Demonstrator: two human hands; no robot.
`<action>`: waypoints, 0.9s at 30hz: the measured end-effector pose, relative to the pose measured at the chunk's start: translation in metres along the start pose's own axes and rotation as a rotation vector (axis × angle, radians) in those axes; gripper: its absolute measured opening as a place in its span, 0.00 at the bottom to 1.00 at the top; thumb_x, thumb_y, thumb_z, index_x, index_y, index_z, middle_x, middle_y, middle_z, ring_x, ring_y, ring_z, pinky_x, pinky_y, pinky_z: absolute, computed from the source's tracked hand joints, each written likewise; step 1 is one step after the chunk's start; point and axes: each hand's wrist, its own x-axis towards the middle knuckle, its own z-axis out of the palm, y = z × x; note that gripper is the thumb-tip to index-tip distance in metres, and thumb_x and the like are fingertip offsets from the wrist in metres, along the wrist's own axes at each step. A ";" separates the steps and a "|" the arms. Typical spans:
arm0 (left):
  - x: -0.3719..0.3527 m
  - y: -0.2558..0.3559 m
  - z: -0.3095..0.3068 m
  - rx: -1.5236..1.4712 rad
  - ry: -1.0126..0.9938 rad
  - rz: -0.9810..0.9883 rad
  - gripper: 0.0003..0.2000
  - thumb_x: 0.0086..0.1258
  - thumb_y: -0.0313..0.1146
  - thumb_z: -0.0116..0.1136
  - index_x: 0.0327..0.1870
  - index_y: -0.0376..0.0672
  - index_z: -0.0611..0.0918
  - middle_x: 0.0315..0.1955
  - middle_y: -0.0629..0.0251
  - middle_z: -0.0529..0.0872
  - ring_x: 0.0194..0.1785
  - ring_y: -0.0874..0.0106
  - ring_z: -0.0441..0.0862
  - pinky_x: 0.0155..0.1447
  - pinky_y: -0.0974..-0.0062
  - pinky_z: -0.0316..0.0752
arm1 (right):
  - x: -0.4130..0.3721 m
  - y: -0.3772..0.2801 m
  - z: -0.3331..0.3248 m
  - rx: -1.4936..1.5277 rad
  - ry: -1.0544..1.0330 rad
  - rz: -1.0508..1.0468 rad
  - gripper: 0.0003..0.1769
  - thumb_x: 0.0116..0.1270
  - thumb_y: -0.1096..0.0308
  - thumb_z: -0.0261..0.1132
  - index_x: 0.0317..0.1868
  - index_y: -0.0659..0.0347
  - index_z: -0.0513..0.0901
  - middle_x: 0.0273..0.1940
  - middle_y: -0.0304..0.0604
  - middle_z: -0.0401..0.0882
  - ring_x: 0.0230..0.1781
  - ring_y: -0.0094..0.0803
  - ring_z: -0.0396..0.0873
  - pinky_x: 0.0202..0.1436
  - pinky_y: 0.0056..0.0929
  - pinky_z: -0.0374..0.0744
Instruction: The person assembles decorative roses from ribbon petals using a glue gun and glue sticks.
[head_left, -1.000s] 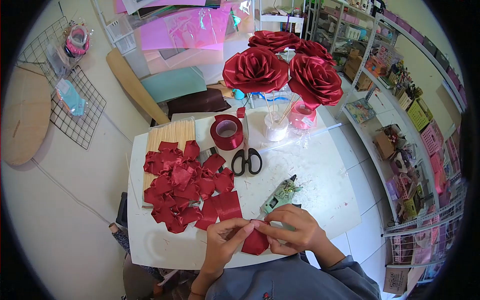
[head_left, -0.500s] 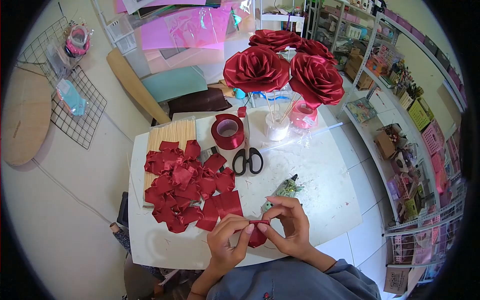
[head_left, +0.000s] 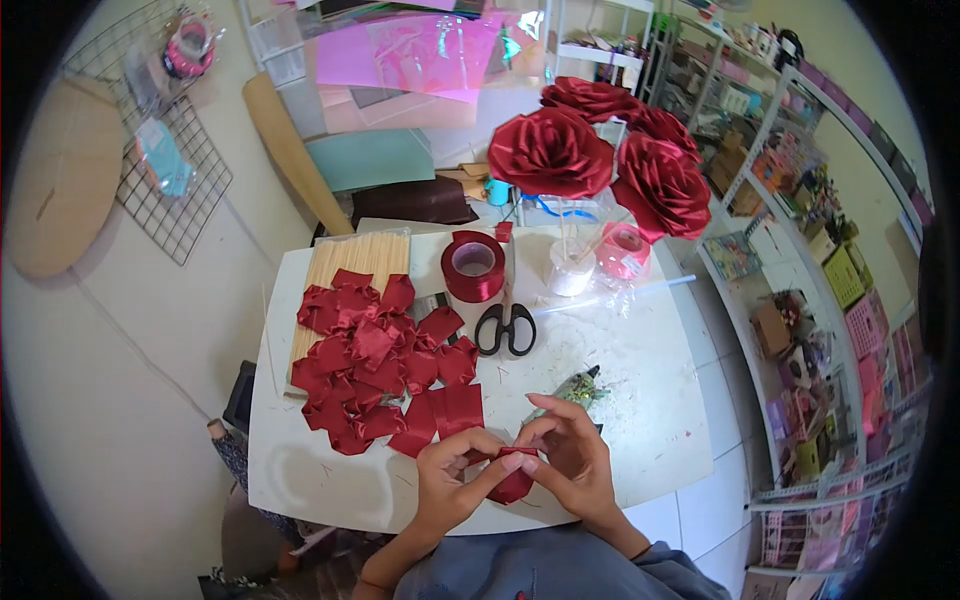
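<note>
A dark red satin ribbon petal (head_left: 512, 488) is pinched between my two hands over the front of the table. My left hand (head_left: 462, 478) grips its left side, thumb and index finger pressed together. On the other side my right hand (head_left: 572, 462) holds the upper edge, thumb close to the left thumb, with its index finger raised. Cut pieces of red ribbon (head_left: 432, 418) lie flat just beyond my left hand. Behind them is a heap of shaped ribbon petals (head_left: 375, 345). A greenish tool with a black tip (head_left: 577, 392), partly hidden, rests beyond my right hand.
Black-handled scissors (head_left: 506, 330) and a red ribbon roll (head_left: 473, 267) lie mid-table. Bamboo sticks (head_left: 350, 258) sit at the back left. Large red ribbon roses (head_left: 552, 152) stand in a white holder (head_left: 570, 275) beside a pink roll (head_left: 623, 250). Loaded shelves (head_left: 790, 300) line the right.
My thumbs have come closer together along the petal's upper edge, and the folded edge is less exposed. The whole view has tilted and shifted slightly with my head.
</note>
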 end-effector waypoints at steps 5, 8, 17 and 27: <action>0.003 -0.003 -0.002 -0.007 0.206 0.143 0.03 0.55 0.19 0.57 0.26 0.33 0.74 0.25 0.65 0.77 0.30 0.82 0.72 0.35 0.86 0.67 | -0.002 -0.004 0.000 0.113 0.001 0.058 0.36 0.52 0.79 0.62 0.59 0.66 0.54 0.38 0.45 0.72 0.39 0.26 0.70 0.45 0.24 0.68; 0.003 -0.003 -0.002 0.036 0.247 0.132 0.04 0.55 0.20 0.57 0.25 0.34 0.73 0.25 0.65 0.77 0.29 0.83 0.72 0.34 0.87 0.67 | -0.003 -0.001 0.008 -0.098 0.012 0.116 0.35 0.51 0.81 0.62 0.59 0.66 0.55 0.33 0.42 0.74 0.36 0.24 0.71 0.43 0.23 0.69; 0.005 -0.001 -0.009 -0.138 0.032 -0.059 0.04 0.57 0.24 0.56 0.31 0.34 0.75 0.26 0.68 0.77 0.30 0.83 0.73 0.34 0.88 0.66 | -0.008 0.004 0.006 -0.174 0.082 0.108 0.33 0.51 0.84 0.59 0.58 0.66 0.56 0.28 0.41 0.75 0.33 0.21 0.72 0.44 0.20 0.69; 0.006 0.000 -0.008 0.140 0.079 0.023 0.02 0.54 0.22 0.58 0.26 0.32 0.78 0.22 0.65 0.79 0.28 0.82 0.74 0.32 0.86 0.67 | -0.010 -0.005 0.006 0.002 0.106 0.230 0.35 0.50 0.82 0.62 0.58 0.67 0.56 0.29 0.42 0.76 0.34 0.22 0.73 0.45 0.21 0.69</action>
